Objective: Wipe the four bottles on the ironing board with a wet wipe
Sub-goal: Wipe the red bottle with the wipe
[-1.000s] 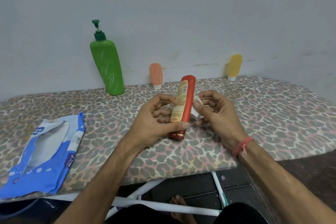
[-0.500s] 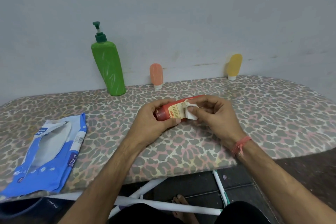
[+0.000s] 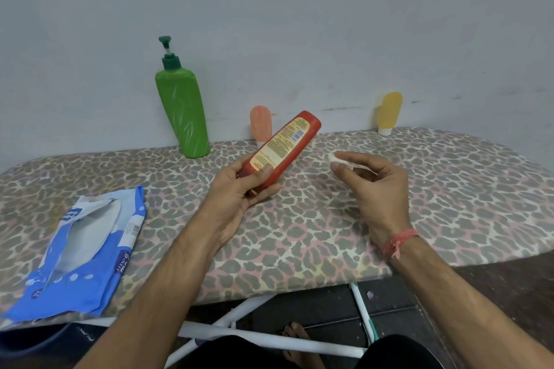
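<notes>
One red bottle (image 3: 281, 149) in left hand (image 3: 239, 192) bears unreadably small label print.

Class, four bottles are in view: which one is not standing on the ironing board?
The red bottle: the left hand grips it tilted above the board, while the green, pink and yellow ones stand upright by the wall.
</notes>
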